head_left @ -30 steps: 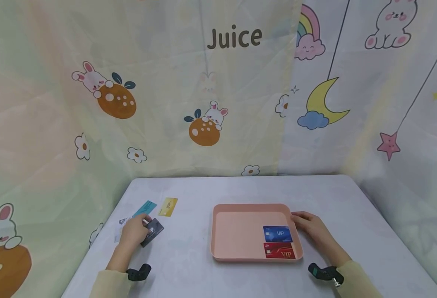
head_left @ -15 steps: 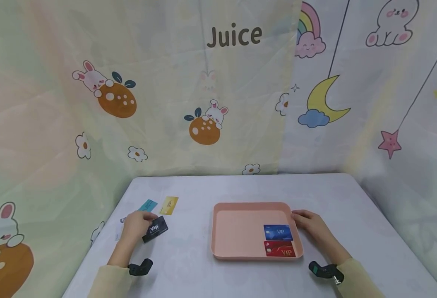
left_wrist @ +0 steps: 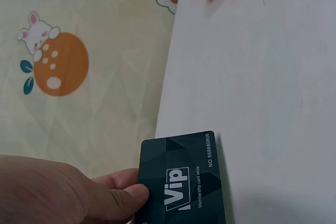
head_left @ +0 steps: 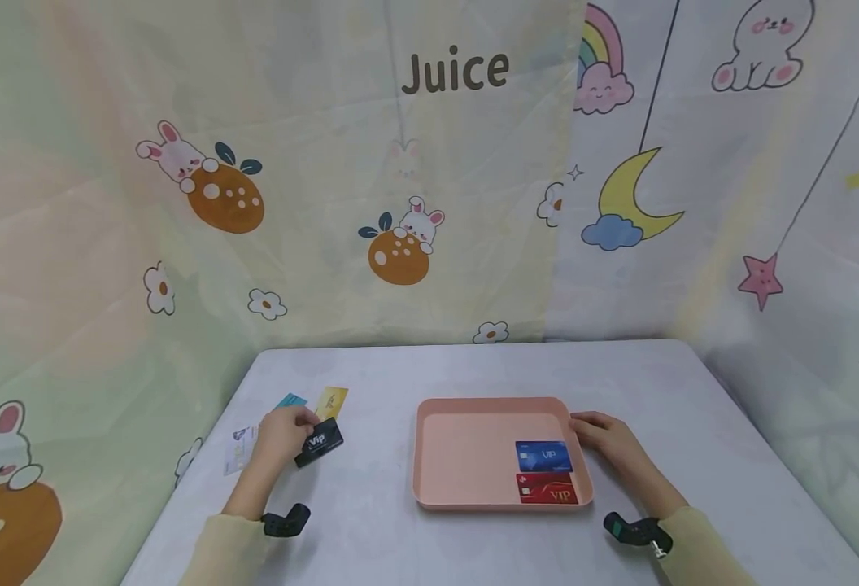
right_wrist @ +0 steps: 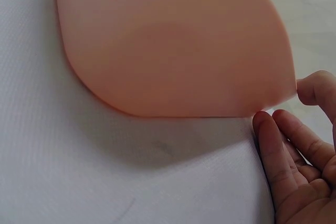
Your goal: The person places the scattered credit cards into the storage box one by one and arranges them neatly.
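In the head view my left hand (head_left: 283, 437) pinches the lower-left part of a black VIP card (head_left: 322, 440), just above the left side of the table. The left wrist view shows the thumb on the printed face of this black card (left_wrist: 181, 179). A white card (head_left: 240, 450) lies left of that hand, a blue card (head_left: 292, 400) partly hidden behind it, and a gold card (head_left: 332, 401) beyond. With its fingertips, my right hand (head_left: 611, 443) touches the right edge of the pink tray (head_left: 473, 506). Inside the tray lie a blue VIP card (head_left: 543, 456) and, nearer me, a red VIP card (head_left: 547, 488).
The table (head_left: 503, 545) has a white cover. A cloth wall (head_left: 327, 163) printed with rabbits and flowers rises behind its far edge. Each wrist wears a small black camera, the left camera (head_left: 286, 521) and the right camera (head_left: 636, 532).
My left hand has moved the black card to the right and slightly away from me, turning its printed face into view. The white card shows more. My right hand and the tray stay put.
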{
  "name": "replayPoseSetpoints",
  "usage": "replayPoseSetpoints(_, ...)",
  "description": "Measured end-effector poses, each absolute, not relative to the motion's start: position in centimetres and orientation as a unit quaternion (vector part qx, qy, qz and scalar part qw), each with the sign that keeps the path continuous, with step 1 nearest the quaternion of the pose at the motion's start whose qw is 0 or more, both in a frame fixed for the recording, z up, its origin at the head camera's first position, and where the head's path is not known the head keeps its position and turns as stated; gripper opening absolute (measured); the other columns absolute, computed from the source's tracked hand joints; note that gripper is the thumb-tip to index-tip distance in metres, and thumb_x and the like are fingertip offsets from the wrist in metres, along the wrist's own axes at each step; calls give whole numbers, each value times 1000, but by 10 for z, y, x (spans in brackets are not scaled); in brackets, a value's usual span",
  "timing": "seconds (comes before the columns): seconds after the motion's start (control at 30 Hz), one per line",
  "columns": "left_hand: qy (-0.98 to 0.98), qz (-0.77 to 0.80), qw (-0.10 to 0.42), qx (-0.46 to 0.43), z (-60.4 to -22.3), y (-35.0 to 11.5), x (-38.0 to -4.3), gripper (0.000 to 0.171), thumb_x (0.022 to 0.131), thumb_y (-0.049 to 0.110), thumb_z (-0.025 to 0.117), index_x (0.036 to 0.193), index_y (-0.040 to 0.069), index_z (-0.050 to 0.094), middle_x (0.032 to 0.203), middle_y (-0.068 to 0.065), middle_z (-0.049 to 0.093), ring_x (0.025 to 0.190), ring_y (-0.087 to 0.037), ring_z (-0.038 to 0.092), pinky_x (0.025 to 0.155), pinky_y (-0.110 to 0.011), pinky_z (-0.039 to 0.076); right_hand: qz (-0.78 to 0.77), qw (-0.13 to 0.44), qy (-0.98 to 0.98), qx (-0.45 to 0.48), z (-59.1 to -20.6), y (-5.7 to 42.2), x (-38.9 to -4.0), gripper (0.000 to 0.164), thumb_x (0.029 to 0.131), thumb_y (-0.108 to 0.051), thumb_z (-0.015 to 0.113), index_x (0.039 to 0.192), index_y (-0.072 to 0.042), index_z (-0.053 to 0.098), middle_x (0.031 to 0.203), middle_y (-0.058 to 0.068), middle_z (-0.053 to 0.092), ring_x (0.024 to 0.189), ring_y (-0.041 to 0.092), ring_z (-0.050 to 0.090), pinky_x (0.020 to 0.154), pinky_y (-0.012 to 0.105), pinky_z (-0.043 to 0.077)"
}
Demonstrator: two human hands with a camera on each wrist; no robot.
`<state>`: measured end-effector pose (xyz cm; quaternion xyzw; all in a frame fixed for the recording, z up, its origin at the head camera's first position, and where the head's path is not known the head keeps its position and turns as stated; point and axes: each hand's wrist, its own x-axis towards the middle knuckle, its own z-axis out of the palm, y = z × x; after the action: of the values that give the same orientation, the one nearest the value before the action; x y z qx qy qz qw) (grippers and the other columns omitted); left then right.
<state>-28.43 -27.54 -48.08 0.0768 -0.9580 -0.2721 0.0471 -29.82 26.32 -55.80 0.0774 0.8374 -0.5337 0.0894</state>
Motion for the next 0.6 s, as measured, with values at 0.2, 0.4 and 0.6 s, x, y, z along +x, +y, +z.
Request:
replayPoseSetpoints(0.2, -956, -281, 31, 71, -477, -269, -290, 4, 96, 1, 65, 98, 1, 69, 92, -12, 67, 79, -22, 61, 64, -32, 54, -535, 90, 837, 79, -557, 263, -298, 76, 99, -54, 62, 147, 3, 49, 152, 30, 48, 143, 47, 41, 117, 64, 31)
replayPoseSetpoints(0.4, -955, -288, 29, 59, -471, -259, -293, 6, 98, 4, 64, 100, -1, 67, 88, -11, 66, 75, -21, 60, 61, -30, 51, -537, 89, 835, 76, -557, 263, -298, 75, 99, -54, 62, 146, 3, 50, 151, 30, 48, 143, 47, 42, 117, 64, 31)
replayPoseSetpoints(0.6, -964, -257, 28, 53, -466, -246, -296, 9, 102, 10, 60, 104, 2, 64, 91, -10, 67, 77, -20, 60, 63, -31, 49, -530, 88, 841, 69, -557, 262, -299, 74, 100, -53, 61, 147, 3, 50, 152, 29, 48, 144, 47, 41, 117, 64, 31)
